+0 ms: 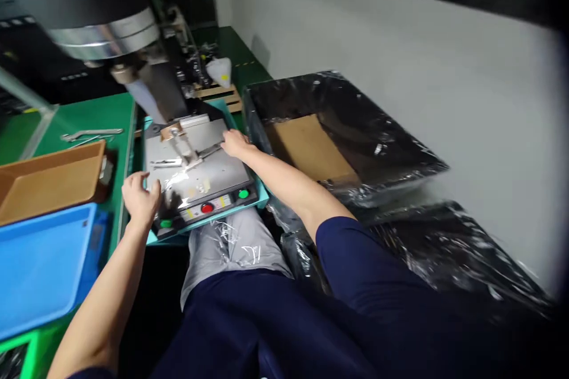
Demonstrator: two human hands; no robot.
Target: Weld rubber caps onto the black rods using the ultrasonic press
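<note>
My left hand (141,198) is over the left front edge of a press machine's metal work plate (222,174), its thumb and fingers apart and nothing between them. My right hand (235,143) is at the plate's right edge, fingers curled around the outer end of a slim metal bar (210,151). That bar runs inward to a small metal fixture (189,157) in the middle of the plate. A second slim metal piece (166,163) points left from the fixture. Above it hangs the machine's thick head (106,32), blurred.
Green buttons (243,194) and a red button (207,208) line the machine's front. Brown (53,174) and blue (44,266) trays stand left, with wrenches (93,132) behind. At right, a black-plastic-lined bin (382,130) holds cardboard (311,145).
</note>
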